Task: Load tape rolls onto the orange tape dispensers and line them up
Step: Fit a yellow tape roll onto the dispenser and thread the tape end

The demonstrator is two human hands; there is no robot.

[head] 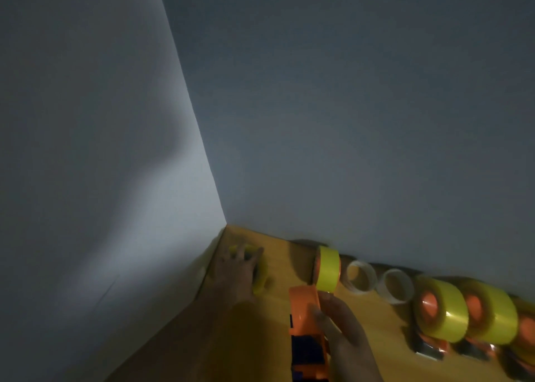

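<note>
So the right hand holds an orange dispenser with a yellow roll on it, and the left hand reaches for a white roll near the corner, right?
Not quite: the roll under the left hand is yellow, not white, as the head view shows. The white empty cores lie by the wall, further right. The rest holds: the right hand grips an orange dispenser carrying a yellow roll.

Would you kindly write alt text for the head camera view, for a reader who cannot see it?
A person's right hand holds an orange tape dispenser carrying a yellow tape roll, while the blurred left hand reaches onto another yellow roll near the corner. Loaded dispensers and two empty cores line the wall on a wooden table.
</note>
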